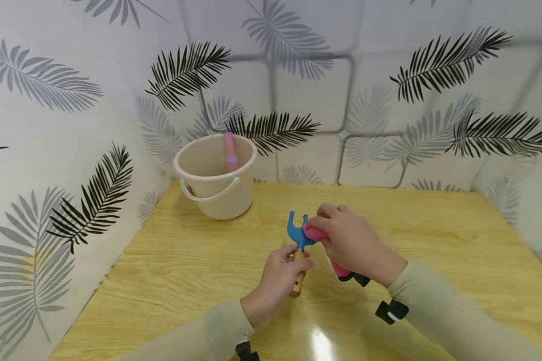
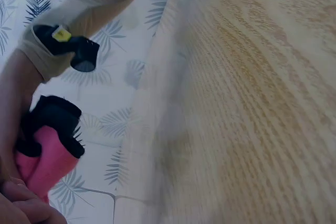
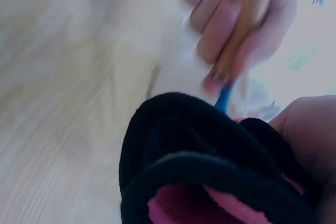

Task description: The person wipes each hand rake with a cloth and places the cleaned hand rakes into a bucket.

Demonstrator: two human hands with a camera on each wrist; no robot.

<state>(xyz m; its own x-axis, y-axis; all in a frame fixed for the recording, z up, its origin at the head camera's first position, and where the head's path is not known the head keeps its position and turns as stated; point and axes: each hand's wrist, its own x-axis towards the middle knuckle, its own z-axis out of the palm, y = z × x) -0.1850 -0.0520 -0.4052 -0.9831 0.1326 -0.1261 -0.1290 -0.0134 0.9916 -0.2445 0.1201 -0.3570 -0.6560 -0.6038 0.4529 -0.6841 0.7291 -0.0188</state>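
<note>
My left hand (image 1: 277,276) grips the wooden handle (image 1: 297,281) of a small garden hand fork, its blue forked head (image 1: 294,231) pointing away from me. In my right hand (image 1: 354,243) is a pink glove with a black cuff (image 1: 339,268). Part of the pink cloth lies against the right side of the blue head, under my right fingers. From the left wrist, the glove (image 2: 55,163) hangs from the right hand with its cuff outward. In the right wrist view the black cuff (image 3: 173,111) gapes close to the camera, and the left hand (image 3: 220,19) is blurred around the handle.
A cream bucket (image 1: 223,198) with a white handle stands at the back left of the wooden table (image 1: 171,281). Inside it leans a pink stick-like thing (image 1: 230,148) with a lilac part. Leaf-patterned walls (image 1: 379,120) stand behind the table and at its sides.
</note>
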